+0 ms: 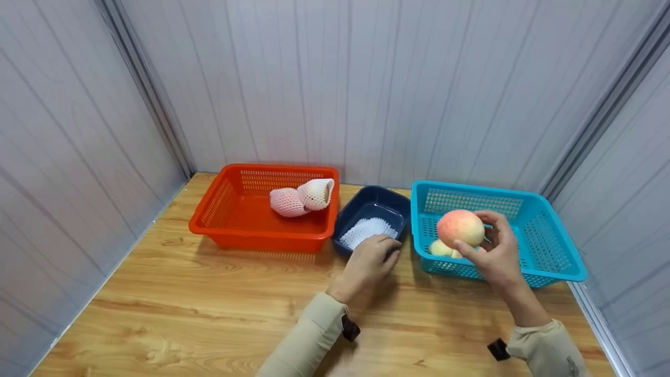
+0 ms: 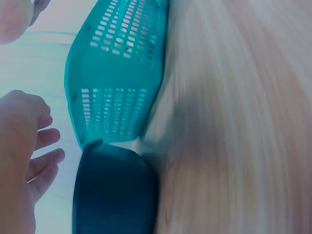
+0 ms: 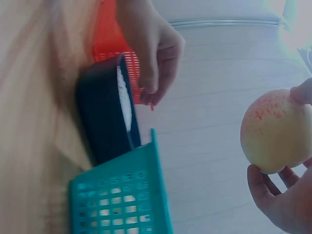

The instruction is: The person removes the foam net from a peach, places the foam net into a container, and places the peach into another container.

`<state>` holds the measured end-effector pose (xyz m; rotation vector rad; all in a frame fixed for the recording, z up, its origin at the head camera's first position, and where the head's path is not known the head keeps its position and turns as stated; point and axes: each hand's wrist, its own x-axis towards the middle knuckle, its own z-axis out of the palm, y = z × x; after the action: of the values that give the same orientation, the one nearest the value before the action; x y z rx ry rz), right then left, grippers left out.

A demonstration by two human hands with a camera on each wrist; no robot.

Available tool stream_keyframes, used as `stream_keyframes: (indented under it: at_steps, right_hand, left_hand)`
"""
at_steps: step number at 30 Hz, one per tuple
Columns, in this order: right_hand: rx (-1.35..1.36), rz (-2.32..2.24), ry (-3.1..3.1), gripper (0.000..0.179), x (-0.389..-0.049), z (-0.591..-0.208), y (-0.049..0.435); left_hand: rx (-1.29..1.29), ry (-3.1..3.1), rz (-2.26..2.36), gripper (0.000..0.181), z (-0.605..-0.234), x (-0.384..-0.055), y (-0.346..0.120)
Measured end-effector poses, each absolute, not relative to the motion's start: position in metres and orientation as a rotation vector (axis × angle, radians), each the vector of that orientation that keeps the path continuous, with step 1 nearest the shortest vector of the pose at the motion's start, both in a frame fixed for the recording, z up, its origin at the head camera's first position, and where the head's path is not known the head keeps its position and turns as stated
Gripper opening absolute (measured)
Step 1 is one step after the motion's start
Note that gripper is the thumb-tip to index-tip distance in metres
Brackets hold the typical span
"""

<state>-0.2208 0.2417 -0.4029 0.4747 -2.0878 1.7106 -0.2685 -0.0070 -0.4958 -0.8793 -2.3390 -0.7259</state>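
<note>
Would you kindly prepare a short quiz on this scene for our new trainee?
1. Open question: which container stands between the red-orange rectangular plastic basket and the turquoise rectangular plastic basket?
2. True or false: the left hand grips the round pink-and-yellow peach.
3. Multiple choice: how many rounded bundles in pink or white foam netting lie in the red-orange basket? (a) one (b) two (c) five

Key:
1. The dark-blue rounded-rectangular tub.
2. False; the right hand holds it.
3. (b) two.
</note>
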Motion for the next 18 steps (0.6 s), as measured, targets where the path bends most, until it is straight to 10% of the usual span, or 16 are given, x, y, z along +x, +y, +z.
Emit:
stream_keyframes:
  at_steps: [18]
  right_hand:
    - [0.286,1.538,-2.394,0.064,-0.289,-0.384,0.249]
  left_hand:
    - [-1.126,-2.418,-0.355,0.021,-0.47,-0.267,0.04]
